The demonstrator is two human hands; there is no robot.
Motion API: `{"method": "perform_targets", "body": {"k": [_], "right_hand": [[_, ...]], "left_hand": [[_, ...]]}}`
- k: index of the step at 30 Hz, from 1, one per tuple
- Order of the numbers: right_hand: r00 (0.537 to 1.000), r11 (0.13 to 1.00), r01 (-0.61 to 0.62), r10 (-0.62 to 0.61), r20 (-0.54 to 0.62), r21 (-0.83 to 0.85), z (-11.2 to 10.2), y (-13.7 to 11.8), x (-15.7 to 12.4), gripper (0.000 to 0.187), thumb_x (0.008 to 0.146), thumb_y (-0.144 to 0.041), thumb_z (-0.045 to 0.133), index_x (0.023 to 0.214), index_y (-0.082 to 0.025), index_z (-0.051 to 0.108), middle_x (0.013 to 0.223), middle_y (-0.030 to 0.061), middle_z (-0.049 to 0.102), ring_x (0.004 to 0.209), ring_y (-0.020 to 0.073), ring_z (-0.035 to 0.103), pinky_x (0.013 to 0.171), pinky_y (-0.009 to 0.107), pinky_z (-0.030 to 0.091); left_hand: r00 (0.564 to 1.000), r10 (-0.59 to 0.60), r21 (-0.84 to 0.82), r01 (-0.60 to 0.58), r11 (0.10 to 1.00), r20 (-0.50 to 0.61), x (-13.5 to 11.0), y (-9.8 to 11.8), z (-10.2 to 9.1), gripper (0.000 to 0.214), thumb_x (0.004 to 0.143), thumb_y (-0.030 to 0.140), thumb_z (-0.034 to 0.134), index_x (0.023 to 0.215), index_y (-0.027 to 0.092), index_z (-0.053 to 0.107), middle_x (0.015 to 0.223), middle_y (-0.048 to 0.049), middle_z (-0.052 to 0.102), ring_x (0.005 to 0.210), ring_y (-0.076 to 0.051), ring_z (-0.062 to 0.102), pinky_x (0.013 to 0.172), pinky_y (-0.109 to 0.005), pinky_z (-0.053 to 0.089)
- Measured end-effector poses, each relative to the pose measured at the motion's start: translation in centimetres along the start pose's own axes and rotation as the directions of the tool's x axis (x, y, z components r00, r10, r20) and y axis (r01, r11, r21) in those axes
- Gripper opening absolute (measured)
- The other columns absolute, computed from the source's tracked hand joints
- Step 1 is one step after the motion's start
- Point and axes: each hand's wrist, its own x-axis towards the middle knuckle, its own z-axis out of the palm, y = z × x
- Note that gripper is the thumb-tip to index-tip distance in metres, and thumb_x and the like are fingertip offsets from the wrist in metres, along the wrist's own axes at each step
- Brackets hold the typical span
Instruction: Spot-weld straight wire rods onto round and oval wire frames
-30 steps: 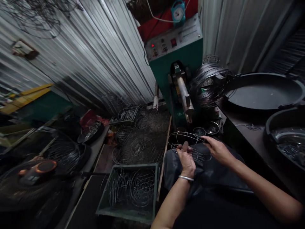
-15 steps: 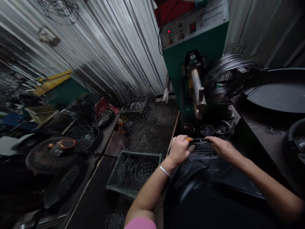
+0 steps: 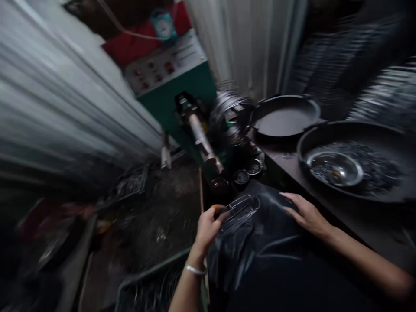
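Head view, looking down past a person's lap in a dim, motion-blurred workshop: the left hand, with an orange covering on a finger and a silver bracelet at the wrist, pinches the near end of a small wire frame between thumb and fingers. The frame hangs tilted above a dark, shiny apron spread over the lap, perhaps worn to guard against wire ends; gripping one end leaves the rest of the frame exposed. The right hand is apart from it, thumb and fingers parted, nothing visible between them; whether it touches the apron cannot be told. Ahead stands a green machine, its metal arm pointing towards the lap, probably so that work can be offered to it while seated. Beside it is a wire coil. On the right, a bench carries a shallow pan and a larger pan with a shiny bowl among small dark pieces, seemingly kept near the right hand for easy reach. At lower left, a crate holds blurred wirework.
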Motion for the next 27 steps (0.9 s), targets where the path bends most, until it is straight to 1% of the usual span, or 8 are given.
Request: {"method": "perform_targets", "body": {"k": [2,6,8,10,15,21,24,27], "right_hand": [[0.96,0.962,-0.258,0.245,-0.134,-0.093,-2.1,3.9,-5.5,0.034,0.086,-0.038,0.044,0.114,-0.02,0.052,0.109,0.0116,0.063,0.101,0.0253,0.061,0.09,0.042,0.049],[0.746,0.715,-0.655,0.561,-0.36,-0.244,-6.0,10.7,-15.0,0.026,0.081,-0.035,0.042,0.096,-0.018,0.056,0.098,0.0187,0.064,0.096,0.0343,0.061,0.085,0.047,0.048],[0.639,0.581,-0.766,0.644,-0.422,-0.274,-7.4,13.4,-17.3,0.021,0.078,-0.033,0.044,0.088,-0.019,0.056,0.094,0.0214,0.063,0.094,0.0388,0.06,0.081,0.051,0.047],[0.583,0.512,-0.812,0.688,-0.431,-0.282,-8.1,15.7,-18.1,0.015,0.074,-0.033,0.048,0.08,-0.021,0.056,0.089,0.0213,0.063,0.09,0.0411,0.06,0.075,0.055,0.048],[0.648,0.517,-0.758,0.669,-0.364,-0.397,-8.4,18.9,-16.8,0.011,0.07,-0.03,0.053,0.062,-0.024,0.049,0.069,0.0174,0.061,0.069,0.0385,0.061,0.056,0.051,0.046],[0.709,0.52,-0.658,0.671,-0.216,-0.545,-9.5,15.2,-14.1,0.016,0.08,-0.02,0.052,0.066,-0.018,0.059,0.08,0.022,0.065,0.076,0.0358,0.063,0.058,0.041,0.041],[0.743,0.581,-0.642,0.631,-0.222,-0.5,-10.4,12.8,-9.8,0.022,0.087,-0.03,0.045,0.093,-0.018,0.063,0.095,0.0153,0.067,0.089,0.0309,0.063,0.068,0.037,0.044],[0.707,0.578,-0.693,0.66,-0.253,-0.43,-11.8,12.5,-3.4,0.031,0.088,-0.035,0.042,0.106,-0.016,0.06,0.108,0.0139,0.065,0.099,0.0274,0.061,0.077,0.034,0.045]], "left_hand": [[0.979,-0.13,-0.141,0.152,0.978,0.155,0.8,0.3,-0.5,0.025,0.066,0.039,0.071,0.081,0.019,0.069,0.081,-0.0043,0.069,0.078,-0.02,0.061,0.073,-0.03,0.046],[0.901,-0.214,-0.17,0.294,0.941,0.378,2.2,1.7,-0.7,0.026,0.061,0.039,0.075,0.076,0.019,0.069,0.075,-0.0031,0.066,0.069,-0.017,0.057,0.064,-0.026,0.044],[0.879,-0.244,-0.161,0.333,0.929,0.41,2.4,2.5,-0.5,0.025,0.06,0.038,0.075,0.075,0.019,0.069,0.073,-0.0026,0.065,0.066,-0.016,0.056,0.062,-0.026,0.043],[0.872,-0.265,-0.175,0.361,0.916,0.413,2.2,3.2,-0.3,0.025,0.059,0.037,0.076,0.076,0.02,0.069,0.074,-0.0027,0.066,0.066,-0.015,0.055,0.062,-0.026,0.044],[0.882,-0.263,-0.231,0.37,0.9,0.39,1.4,3.6,-0.3,0.025,0.058,0.035,0.077,0.076,0.019,0.069,0.076,-0.0031,0.065,0.067,-0.015,0.055,0.062,-0.026,0.044],[0.884,-0.262,-0.182,0.352,0.918,0.387,1.3,3.4,-0.6,0.026,0.053,0.035,0.079,0.069,0.018,0.067,0.068,-0.0026,0.063,0.062,-0.014,0.052,0.058,-0.024,0.042],[0.872,-0.273,-0.171,0.366,0.915,0.407,2.1,4.1,-0.3,0.032,0.05,0.038,0.081,0.069,0.017,0.066,0.067,-0.0022,0.062,0.06,-0.013,0.051,0.057,-0.023,0.041],[0.854,-0.302,-0.163,0.4,0.902,0.424,2.8,5.0,0.4,0.039,0.047,0.038,0.083,0.071,0.015,0.064,0.066,-0.0013,0.061,0.058,-0.011,0.051,0.055,-0.022,0.04]]}}
